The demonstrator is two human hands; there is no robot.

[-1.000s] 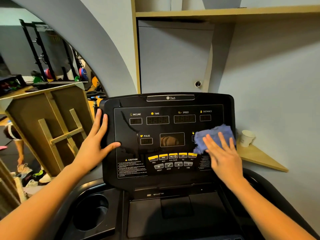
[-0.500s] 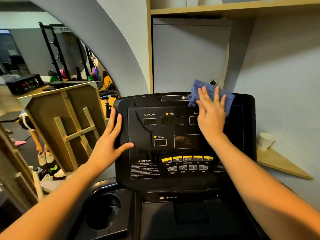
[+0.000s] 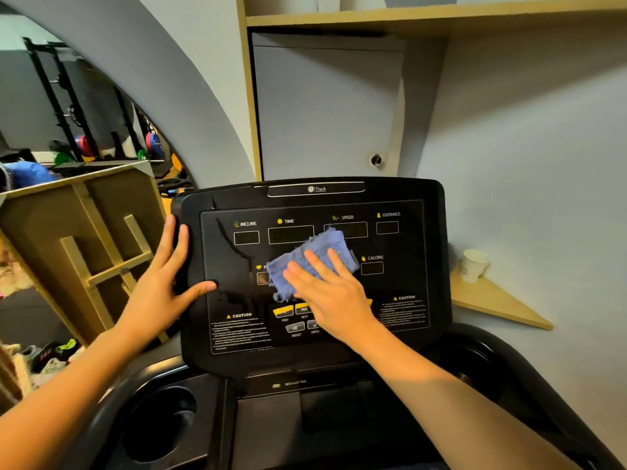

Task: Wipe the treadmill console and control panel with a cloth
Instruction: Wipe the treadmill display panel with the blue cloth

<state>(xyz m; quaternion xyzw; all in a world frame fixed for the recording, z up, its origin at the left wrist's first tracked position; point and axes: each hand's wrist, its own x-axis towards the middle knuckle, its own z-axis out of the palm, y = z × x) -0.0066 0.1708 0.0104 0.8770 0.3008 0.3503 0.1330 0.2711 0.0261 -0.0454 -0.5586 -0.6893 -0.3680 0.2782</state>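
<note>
The black treadmill console (image 3: 403, 310) stands upright in front of me, with display windows along the top and yellow buttons low in the middle. My right hand (image 3: 330, 291) lies flat on a blue cloth (image 3: 310, 257), pressing it against the middle of the panel and covering the central display and part of the button row. My left hand (image 3: 159, 283) grips the console's left edge, thumb on the panel face and fingers along the side.
A white paper cup (image 3: 474, 265) stands on a wooden corner shelf (image 3: 498, 305) right of the console. A wooden frame (image 3: 84, 245) leans to the left. A round cup holder (image 3: 159, 424) sits below left, and a grey cabinet (image 3: 325, 110) is on the wall behind.
My right hand has slid the cloth from the console's right side up to its top right edge, then down and left to the middle of the panel. The left hand stays on the left edge.
</note>
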